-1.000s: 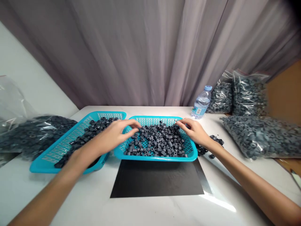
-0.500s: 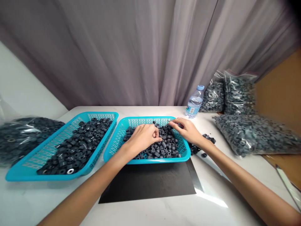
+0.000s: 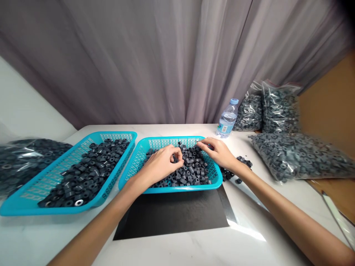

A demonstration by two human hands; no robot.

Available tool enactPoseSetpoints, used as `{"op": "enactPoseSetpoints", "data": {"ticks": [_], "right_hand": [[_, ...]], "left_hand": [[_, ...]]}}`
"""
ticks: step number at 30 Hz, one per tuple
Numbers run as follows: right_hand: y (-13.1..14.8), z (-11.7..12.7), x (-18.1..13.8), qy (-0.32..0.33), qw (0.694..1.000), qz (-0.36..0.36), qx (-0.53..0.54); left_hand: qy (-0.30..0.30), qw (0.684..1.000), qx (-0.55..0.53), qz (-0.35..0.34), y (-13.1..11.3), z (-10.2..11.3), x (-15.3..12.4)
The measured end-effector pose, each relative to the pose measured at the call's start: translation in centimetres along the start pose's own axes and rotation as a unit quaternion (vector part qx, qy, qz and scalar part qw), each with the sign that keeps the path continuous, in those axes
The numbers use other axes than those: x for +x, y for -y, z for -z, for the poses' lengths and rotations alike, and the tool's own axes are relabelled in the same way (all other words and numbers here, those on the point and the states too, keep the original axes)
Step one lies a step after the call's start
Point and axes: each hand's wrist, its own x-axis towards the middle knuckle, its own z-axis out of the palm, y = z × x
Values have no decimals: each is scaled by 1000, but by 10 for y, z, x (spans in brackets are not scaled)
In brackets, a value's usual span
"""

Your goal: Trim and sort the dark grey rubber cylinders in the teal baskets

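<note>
1. The left hand point(image 3: 162, 164) lay on the heap of grey rings point(image 3: 191, 171) in the middle basket point(image 3: 133, 168), thumb and forefinger closed on one ring point(image 3: 175, 159).
2. The right hand point(image 3: 220, 152) reached the heap's far side, fingers point(image 3: 203, 144) pinched together; whether they held a piece I couldn't tell.
3. A second basket point(image 3: 55, 210) sat left; a water bottle point(image 3: 227, 120) and bags point(image 3: 299, 159) stood far right on the worktop point(image 3: 194, 247).

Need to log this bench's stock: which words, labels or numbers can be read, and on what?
Label on the clear plastic water bottle with blue cap: printed, too small and blurred to read.
Left turquoise plastic mesh basket, right turquoise plastic mesh basket, clear bags of dark grey rings, flat black sheet: no text.
</note>
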Motion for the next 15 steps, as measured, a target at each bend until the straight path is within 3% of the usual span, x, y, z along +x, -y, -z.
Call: {"op": "enactPoseSetpoints", "data": {"ticks": [15], "right_hand": [[1, 1, 0, -2, 1000, -5, 1]], "left_hand": [[51, 997, 50, -25, -3, -10, 19]]}}
